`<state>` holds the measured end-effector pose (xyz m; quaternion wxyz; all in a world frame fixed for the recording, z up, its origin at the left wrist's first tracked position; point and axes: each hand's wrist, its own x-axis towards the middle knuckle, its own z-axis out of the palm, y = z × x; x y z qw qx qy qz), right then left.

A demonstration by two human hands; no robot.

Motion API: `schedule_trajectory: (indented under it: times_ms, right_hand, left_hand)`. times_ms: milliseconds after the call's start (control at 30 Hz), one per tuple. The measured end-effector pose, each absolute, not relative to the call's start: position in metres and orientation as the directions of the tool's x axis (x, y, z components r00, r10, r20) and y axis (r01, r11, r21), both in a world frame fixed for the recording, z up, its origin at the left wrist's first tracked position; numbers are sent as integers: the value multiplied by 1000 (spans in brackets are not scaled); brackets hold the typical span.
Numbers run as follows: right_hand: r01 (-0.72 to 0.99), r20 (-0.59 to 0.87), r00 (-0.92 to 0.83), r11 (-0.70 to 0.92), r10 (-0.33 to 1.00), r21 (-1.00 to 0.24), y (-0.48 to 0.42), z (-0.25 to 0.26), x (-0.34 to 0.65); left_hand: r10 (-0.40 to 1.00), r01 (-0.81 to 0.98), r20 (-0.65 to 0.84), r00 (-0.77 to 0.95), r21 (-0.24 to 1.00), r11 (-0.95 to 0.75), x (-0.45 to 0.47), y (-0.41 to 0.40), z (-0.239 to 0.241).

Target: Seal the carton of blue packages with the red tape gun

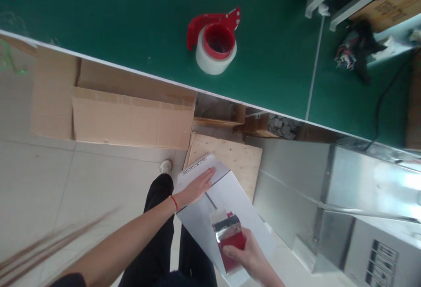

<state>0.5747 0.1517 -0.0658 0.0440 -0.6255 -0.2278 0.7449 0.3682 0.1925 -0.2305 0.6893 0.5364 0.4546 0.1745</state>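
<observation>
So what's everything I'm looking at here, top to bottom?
green table: one, dark green, across the top
tape dispenser: one, red with a clear roll, on the table
cardboard box: one, brown, flaps open, under the table edge
plywood board: one, pale, under the white box
metal cabinet: one, silver, at right
white box: one, white, flaps shut, centre
tape gun: one, red and metal, on the box seam
left hand: flat on the box
right hand: gripping the tape gun
</observation>
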Motion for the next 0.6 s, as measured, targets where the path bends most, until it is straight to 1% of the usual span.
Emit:
schedule_trajectory:
  times_ms: [133,300,433,500,567,600]
  right_hand:
    - [235,-902,-201,-875,382,-423,152,-69,577]
    - [308,-934,-198,-885,299,-348,157,-68,576]
    - [317,-930,-206,-878,305,-358,165,-64,570]
    - [323,-934,-200,-880,297,-349,168,-63,568]
    - [339,-938,-196,-877,288,-340,168,-64,568]
    - [349,-937,-194,-872,290,-342,168,-64,569]
  left_hand:
    - [748,248,-385,541,923,296,362,193,-224]
    - [761,224,-336,555,941,252,361,198,-217]
    - [772,223,-339,538,940,257,360,200,-209]
    - [814,210,-365,452,931,300,358,202,-196]
    - [846,165,-427,318,904,394,355,206,-176]
    - [839,144,-467,278,884,444,354,210,-165]
